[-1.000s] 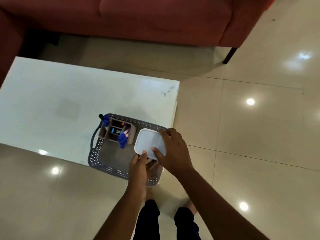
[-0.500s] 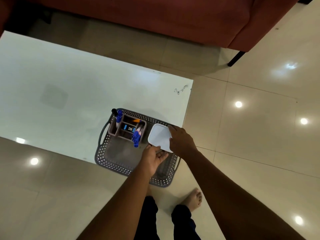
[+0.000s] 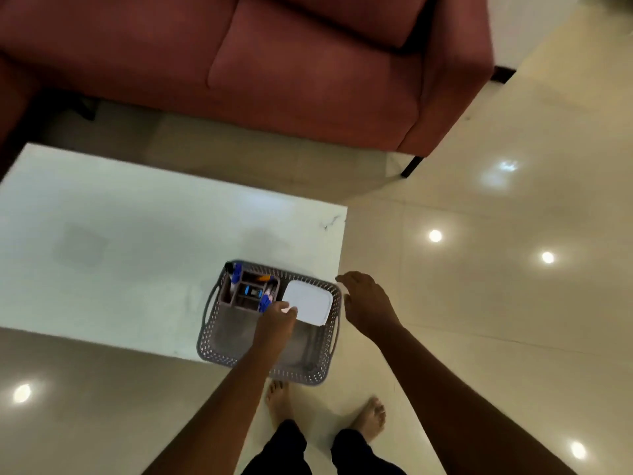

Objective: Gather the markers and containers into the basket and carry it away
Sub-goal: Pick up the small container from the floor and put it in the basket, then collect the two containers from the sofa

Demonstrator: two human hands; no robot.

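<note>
The grey perforated basket (image 3: 219,341) sits at the near right corner of the white counter (image 3: 120,255), its near end overhanging the counter's edge above the tiled floor (image 3: 496,320). Inside the basket, at its far left, stands a compartmented organiser (image 3: 251,293) holding blue-capped markers (image 3: 265,301). Beside the organiser, in the basket's far right part, lies a white square container (image 3: 310,303) with its lid up.

The left hand (image 3: 275,322) reaches over the basket's middle; its fingertips touch the container's near left corner, just beside the markers. Whether they pinch that corner or only rest on it cannot be told, as the hand is blurred and seen from behind. The right hand (image 3: 364,305) hovers just outside the basket's right rim, fingers loosely spread and holding nothing, clear of the container.

Beyond the counter stands a red sofa (image 3: 274,70). Below the basket, the person's bare feet (image 3: 371,418) stand on the floor.
</note>
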